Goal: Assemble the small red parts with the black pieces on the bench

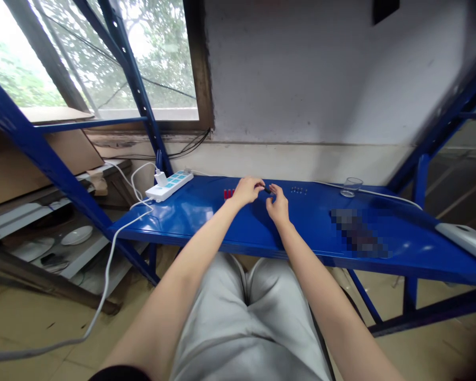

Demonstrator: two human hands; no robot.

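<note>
Both my hands meet over the middle of a blue metal shelf-table (206,222). My left hand (247,190) is curled, fingertips pinched on a small dark part (267,189). My right hand (278,203) is curled too and pinches the same small part from the right side. Just left of my left hand lies a small red object (228,193), partly hidden by the hand. To the right of my hands a row of several tiny dark pieces (298,189) rests on the table.
A white power strip (169,186) with a plugged-in charger and trailing white cable sits at the table's left end. A clear glass dish (351,187) and a white cable lie at the back right. A white device (464,239) rests at the right edge. Blue rack posts flank the table.
</note>
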